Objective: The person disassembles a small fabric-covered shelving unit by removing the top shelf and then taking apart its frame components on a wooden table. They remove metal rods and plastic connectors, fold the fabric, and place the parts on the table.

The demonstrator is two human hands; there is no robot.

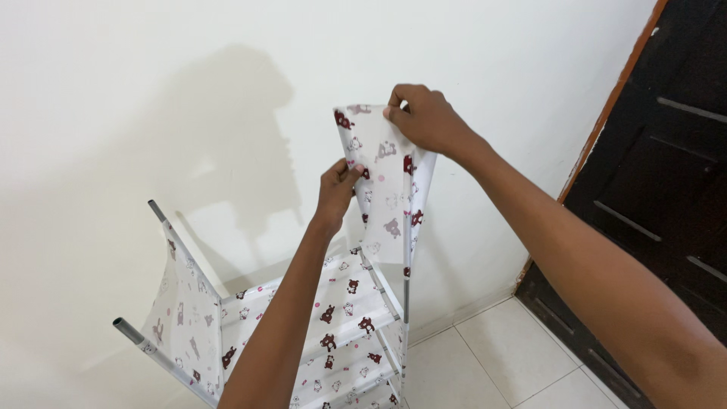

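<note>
- While the right hand (428, 117) is pinching the top edge of the printed fabric panel (390, 189) and the left hand (337, 189) is gripping its left edge lower down, the panel is hanging slack above the rack (333, 333) — looking like it could slip or twist if either pinch is loosening.
- That cloth is looking thin and floppy, white with little brown cartoon animals.
- Grey metal tubes (140, 337) are sticking out bare on the left — probably easy to snag the fabric on.
- Glossy floor tiles (500, 356) are sitting under the light frame, so it's maybe sliding if tugged.
</note>
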